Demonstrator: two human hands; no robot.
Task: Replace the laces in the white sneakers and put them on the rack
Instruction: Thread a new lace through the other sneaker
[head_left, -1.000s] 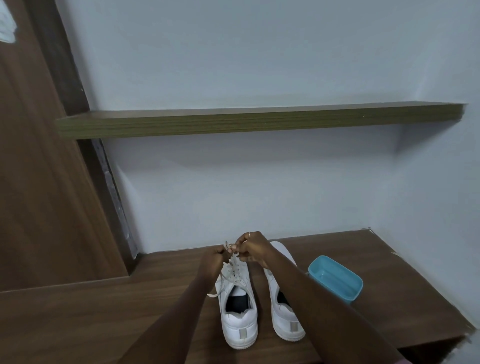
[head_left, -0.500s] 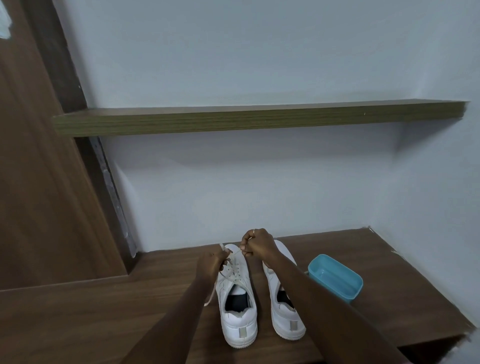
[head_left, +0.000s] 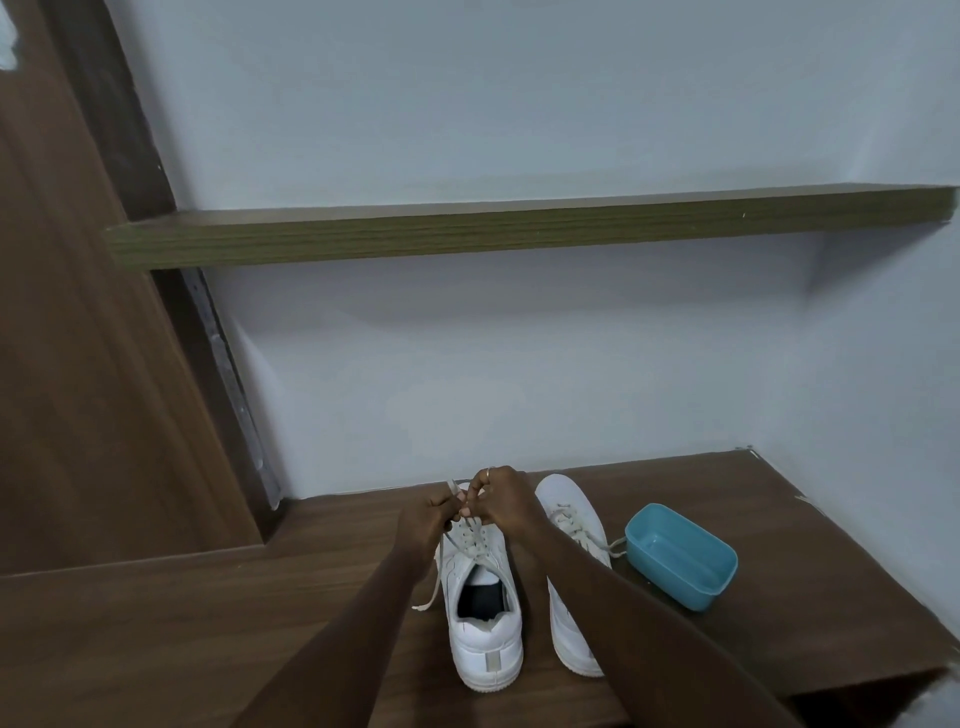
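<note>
The left hand (head_left: 427, 519) and the right hand (head_left: 503, 501) are drawn together, knuckle to knuckle, over the far end of the lacing on the first sneaker (head_left: 484, 642). Both have their fingers curled in tight. The left pinches the lace (head_left: 470, 540), one tip poking up above its knuckles. The right pinches what I take to be the other strand, though the fingertips hide the exact hold. Working that close to the eyelets keeps the strands taut, I'd say, so each can be drawn through cleanly. One loose end trails off the shoe's side onto the wooden surface (head_left: 208, 623).

That sneaker stands around the middle of the surface, heel just by the front edge, toe toward the back edge, so its tongue opens to the person. The second sneaker (head_left: 566, 501) sits just beside it, parallel, laces in, one end straying toward a blue tub (head_left: 680, 558) nearer the right edge; the tub is probably there for laces. Above, a wall shelf (head_left: 519, 231) runs across, likely the rack meant for the pair once lacing is done.
</note>
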